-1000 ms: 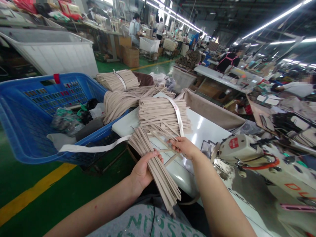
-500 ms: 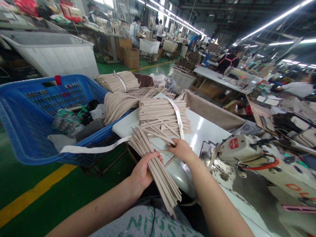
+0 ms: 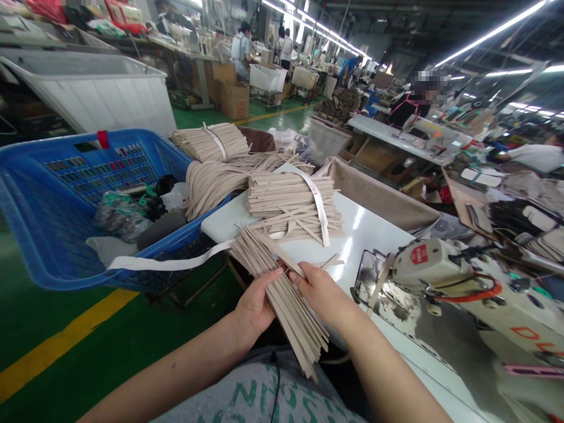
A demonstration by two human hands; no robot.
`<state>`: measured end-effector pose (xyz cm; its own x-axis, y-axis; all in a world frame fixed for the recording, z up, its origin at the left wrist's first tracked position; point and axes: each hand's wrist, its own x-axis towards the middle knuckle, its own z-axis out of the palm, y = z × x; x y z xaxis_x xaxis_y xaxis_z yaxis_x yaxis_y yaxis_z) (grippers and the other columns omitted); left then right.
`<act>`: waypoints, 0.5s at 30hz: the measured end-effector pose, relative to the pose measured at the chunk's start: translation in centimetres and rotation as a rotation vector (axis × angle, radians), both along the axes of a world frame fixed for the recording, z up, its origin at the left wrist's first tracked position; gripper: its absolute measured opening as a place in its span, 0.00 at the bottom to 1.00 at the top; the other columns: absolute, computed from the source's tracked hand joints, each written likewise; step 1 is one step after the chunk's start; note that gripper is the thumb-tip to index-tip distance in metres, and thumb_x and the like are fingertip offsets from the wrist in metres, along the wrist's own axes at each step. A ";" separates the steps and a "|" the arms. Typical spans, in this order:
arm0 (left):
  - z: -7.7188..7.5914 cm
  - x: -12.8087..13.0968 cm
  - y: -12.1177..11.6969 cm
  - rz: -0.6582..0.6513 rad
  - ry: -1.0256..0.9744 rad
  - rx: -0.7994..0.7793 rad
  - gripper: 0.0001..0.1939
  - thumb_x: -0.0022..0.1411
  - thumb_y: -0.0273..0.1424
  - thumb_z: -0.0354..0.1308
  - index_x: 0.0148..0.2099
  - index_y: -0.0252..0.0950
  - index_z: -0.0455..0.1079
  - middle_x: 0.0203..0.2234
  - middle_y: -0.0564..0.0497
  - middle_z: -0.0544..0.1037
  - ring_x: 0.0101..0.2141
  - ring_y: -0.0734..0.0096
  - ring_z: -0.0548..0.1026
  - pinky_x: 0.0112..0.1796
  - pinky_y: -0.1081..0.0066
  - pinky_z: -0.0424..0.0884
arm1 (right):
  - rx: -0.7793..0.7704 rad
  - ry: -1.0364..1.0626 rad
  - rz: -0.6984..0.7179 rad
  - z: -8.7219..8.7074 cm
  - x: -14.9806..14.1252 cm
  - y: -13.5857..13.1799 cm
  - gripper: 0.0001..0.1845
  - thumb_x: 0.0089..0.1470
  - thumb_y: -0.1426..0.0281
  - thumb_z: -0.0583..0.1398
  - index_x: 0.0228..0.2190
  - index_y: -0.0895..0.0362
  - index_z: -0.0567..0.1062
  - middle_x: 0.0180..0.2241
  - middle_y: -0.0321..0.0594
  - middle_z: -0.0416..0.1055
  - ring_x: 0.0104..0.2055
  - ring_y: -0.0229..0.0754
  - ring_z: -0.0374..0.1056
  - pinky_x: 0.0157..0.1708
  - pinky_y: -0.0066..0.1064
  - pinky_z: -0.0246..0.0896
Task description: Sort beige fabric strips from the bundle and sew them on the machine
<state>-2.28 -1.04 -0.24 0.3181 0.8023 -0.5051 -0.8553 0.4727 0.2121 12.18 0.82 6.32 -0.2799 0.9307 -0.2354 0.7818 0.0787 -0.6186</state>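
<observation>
My left hand (image 3: 256, 302) is closed around the middle of a slanting bundle of thin beige strips (image 3: 296, 323), thumb on top. Against the bundle's right side, my right hand (image 3: 321, 294) pinches beige strips (image 3: 282, 251) that run up and left along the bundle; how many is unclear. Just beyond, on the white machine table (image 3: 374, 226), lies a stack of similar strips (image 3: 288, 197). A white band (image 3: 318, 200) with red marks lies across that stack, and some loose strips cross its near side.
On the left stands a blue basket (image 3: 57, 258) holding plastic bags, a white tape (image 3: 171, 264) trailing over its rim. More beige strips (image 3: 207, 188) drape beside it, with a tied bundle (image 3: 211, 141) behind. A sewing machine (image 3: 445, 273) occupies the right. Other people work farther back.
My right hand has moved from the near edge of the stack down to the bundle's side, bringing strips with it. My left hand keeps its hold on the bundle.
</observation>
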 end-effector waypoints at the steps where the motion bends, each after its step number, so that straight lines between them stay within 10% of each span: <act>1: -0.1 -0.1 0.0 -0.015 -0.011 0.017 0.12 0.57 0.23 0.64 0.45 0.29 0.75 0.35 0.43 0.82 0.35 0.61 0.81 0.44 0.62 0.78 | -0.077 0.132 -0.028 -0.4 0.3 0.1 0.13 0.64 0.61 0.54 0.30 0.54 0.67 0.24 0.36 0.69 0.27 0.39 0.66 0.29 0.28 0.56; 8: -0.4 -0.5 -0.2 -0.082 -0.072 0.046 0.11 0.58 0.26 0.63 0.45 0.29 0.74 0.36 0.41 0.81 0.36 0.58 0.80 0.46 0.54 0.77 | -0.636 0.781 -0.258 -1.5 1.6 0.6 0.22 0.49 0.51 0.64 0.32 0.57 0.71 0.16 0.27 0.59 0.15 0.30 0.51 0.15 0.22 0.39; 15: -0.5 -0.6 -0.3 -0.129 -0.047 0.023 0.12 0.57 0.28 0.63 0.42 0.27 0.74 0.34 0.39 0.81 0.36 0.52 0.81 0.48 0.48 0.76 | -0.706 0.808 -0.337 -1.8 1.6 0.4 0.17 0.49 0.56 0.60 0.31 0.59 0.73 0.15 0.28 0.59 0.14 0.30 0.51 0.14 0.21 0.40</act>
